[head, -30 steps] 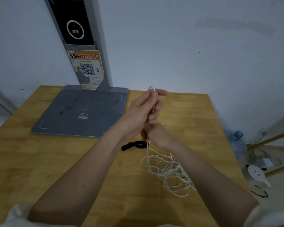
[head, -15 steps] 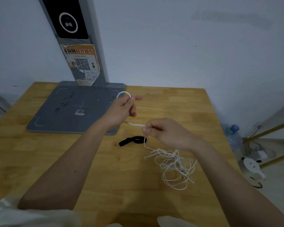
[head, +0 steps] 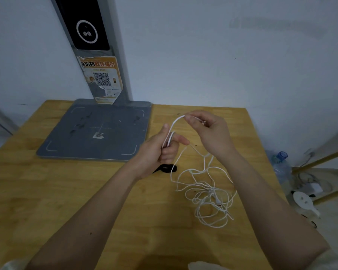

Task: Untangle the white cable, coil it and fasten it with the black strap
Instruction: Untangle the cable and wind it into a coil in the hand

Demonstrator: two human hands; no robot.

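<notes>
A person's left hand [head: 160,151] grips a few turns of the white cable [head: 205,189] between thumb and curled fingers above a wooden table [head: 47,191], just in front of the grey base plate [head: 98,131] of a scanner stand. The right hand [head: 209,131], held apart from the left and to the right of the plate, pinches a raised arc of the same cable between fingertips [head: 189,119] and thumb. From both hands the cable drops to a loose tangle lying on the table, in front of and to the right of the plate. The black strap [head: 167,168] lies on the table just in front of the plate, partly hidden beneath the left hand.
</notes>
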